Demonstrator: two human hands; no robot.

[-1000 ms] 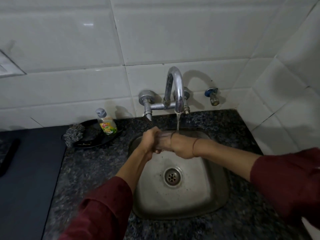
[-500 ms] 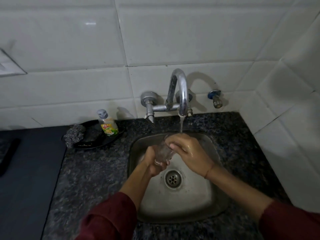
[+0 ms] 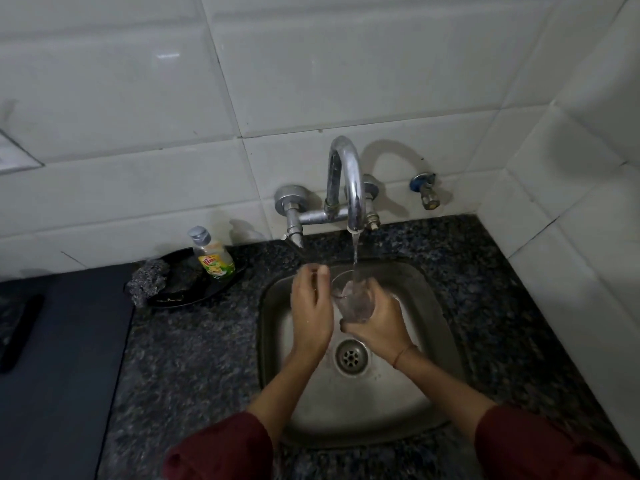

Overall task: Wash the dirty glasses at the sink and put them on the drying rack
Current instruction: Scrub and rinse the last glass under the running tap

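Observation:
A clear drinking glass (image 3: 353,299) stands nearly upright over the steel sink (image 3: 426,386), mouth up under the running stream from the chrome tap (image 3: 349,181). My right hand (image 3: 377,327) grips the glass round its lower part from the right. My left hand (image 3: 311,306) is just to the left of the glass, fingers loosely bent near its rim; contact with the glass cannot be told. Water runs into the glass. No drying rack is in view.
A dish soap bottle (image 3: 213,254) and a steel scrubber (image 3: 149,280) sit on a black plate (image 3: 187,296) left of the sink on the dark granite counter (image 3: 194,358). A dark stove surface (image 3: 59,358) lies far left. White tiled walls close the back and right.
The glass passed from my left hand's grip to my right hand's and turned mouth up under the stream. My left hand has come off to the left side.

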